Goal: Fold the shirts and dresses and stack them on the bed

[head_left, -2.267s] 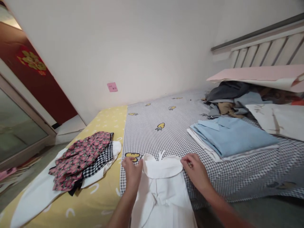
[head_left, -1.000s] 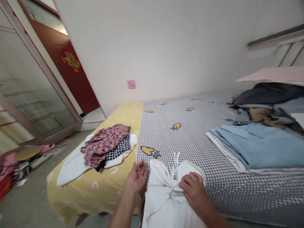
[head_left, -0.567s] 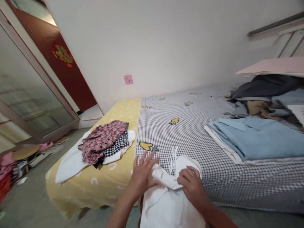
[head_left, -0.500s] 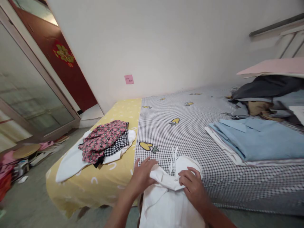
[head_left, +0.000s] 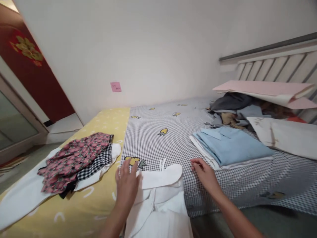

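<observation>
While we bend over the white cloth garment (head_left: 160,211) lying nearest us, its rounded white collar (head_left: 160,178) points away from us, at the near edge of the bed. Our left hand (head_left: 126,185) is at the garment's left, half open with fingers spread and bent; we cannot tell whether its thumb touches the collar. Our right hand (head_left: 204,172) is apart from the garment, to its right, loosely curled and partly open, with nothing visible in its grasp. Two thin white strips (head_left: 160,165) stick out just past the collar.

Left of the garment, on a yellow bedcover with white curved marks (head_left: 74,215), we see a pink-and-dark patterned cloth (head_left: 79,158) over black-and-white checked fabric (head_left: 97,165) and white cloth (head_left: 22,195). Beyond the garment spreads a finely checked bedcover with yellow motifs (head_left: 146,138). Right of the garment and farther off, a folded light-blue garment (head_left: 232,145) rests on folded white cloth (head_left: 201,152); behind these is a heap of grey and brown clothes (head_left: 228,104). Farthest beyond the garment, a small pink paper note (head_left: 116,87) is on the pale wall (head_left: 158,49).
</observation>
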`<state>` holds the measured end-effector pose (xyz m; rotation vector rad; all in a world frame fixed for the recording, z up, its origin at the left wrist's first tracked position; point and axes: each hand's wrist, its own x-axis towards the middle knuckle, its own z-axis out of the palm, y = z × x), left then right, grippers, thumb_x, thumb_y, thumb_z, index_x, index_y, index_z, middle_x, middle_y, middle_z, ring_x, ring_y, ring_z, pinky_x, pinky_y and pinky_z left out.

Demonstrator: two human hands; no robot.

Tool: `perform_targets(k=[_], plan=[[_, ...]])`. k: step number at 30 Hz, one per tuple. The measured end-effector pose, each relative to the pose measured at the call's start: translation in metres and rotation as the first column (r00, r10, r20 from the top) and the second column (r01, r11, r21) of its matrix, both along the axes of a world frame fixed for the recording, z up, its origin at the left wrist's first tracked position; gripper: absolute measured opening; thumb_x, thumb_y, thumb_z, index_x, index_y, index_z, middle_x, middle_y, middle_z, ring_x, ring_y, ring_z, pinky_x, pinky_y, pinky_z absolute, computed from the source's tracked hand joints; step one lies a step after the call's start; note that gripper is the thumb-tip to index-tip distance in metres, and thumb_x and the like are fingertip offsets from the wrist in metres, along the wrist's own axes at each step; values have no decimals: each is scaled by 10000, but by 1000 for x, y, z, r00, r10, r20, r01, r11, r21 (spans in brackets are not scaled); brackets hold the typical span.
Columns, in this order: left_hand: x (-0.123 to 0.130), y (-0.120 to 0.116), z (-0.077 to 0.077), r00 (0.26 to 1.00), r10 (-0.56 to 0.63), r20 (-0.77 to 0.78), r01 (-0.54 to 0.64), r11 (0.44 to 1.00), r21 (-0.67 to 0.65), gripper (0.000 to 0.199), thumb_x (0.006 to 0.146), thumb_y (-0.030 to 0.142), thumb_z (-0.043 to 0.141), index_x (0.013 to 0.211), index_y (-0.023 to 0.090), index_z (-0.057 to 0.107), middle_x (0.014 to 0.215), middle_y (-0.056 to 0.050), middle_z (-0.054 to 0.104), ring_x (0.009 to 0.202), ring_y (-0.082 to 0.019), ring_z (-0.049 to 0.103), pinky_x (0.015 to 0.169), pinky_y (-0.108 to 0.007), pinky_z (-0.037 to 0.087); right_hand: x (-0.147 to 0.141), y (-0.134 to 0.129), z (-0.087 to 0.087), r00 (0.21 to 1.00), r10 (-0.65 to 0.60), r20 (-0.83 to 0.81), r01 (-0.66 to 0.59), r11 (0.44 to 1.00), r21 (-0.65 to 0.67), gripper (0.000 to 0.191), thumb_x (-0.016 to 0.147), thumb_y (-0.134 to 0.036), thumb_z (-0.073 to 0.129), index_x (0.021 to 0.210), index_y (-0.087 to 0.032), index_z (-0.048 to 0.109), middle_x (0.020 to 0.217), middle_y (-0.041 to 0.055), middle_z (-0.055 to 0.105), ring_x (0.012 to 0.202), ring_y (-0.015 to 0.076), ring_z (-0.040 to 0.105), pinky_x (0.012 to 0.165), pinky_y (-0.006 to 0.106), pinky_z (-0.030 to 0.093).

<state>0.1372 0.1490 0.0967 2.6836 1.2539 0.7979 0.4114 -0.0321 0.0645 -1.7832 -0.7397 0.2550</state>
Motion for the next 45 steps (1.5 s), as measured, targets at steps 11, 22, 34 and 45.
perform_targets(k=[11,22,34,45], plan=[[68,-44,19,897,-431,-96,370,854,-367,302,684,344,861,802,212,616,917,-52,683,977,-304,640,1105,-594,256,-29,45,7,993,80,-82,-106,912,-397,289,665,-461,755,609,-223,600,778,84,707,948,317,643,887,451,434],[18,-44,-50,732,-596,-331,646,761,57,142,823,143,701,829,216,579,816,7,643,785,-187,593,859,-379,400,-59,2,-29,569,91,-817,-145,989,9,387,945,-515,378,926,-212,618,942,93,758,857,198,717,791,367,557],[-3,-65,-26,677,-600,-426,728,631,268,161,923,90,539,829,221,522,760,35,564,757,-166,544,1033,-421,358,-53,-12,-19,847,41,-530,9,996,91,453,849,-621,499,1112,-266,599,1060,69,684,889,211,668,713,330,538],[-8,-82,-17,676,-612,-410,728,641,243,166,943,111,526,819,222,512,753,40,561,734,-157,535,1086,-432,332,-56,-22,4,913,406,37,-369,862,-348,483,669,-132,497,1080,-270,711,956,13,745,890,208,659,799,315,470]])
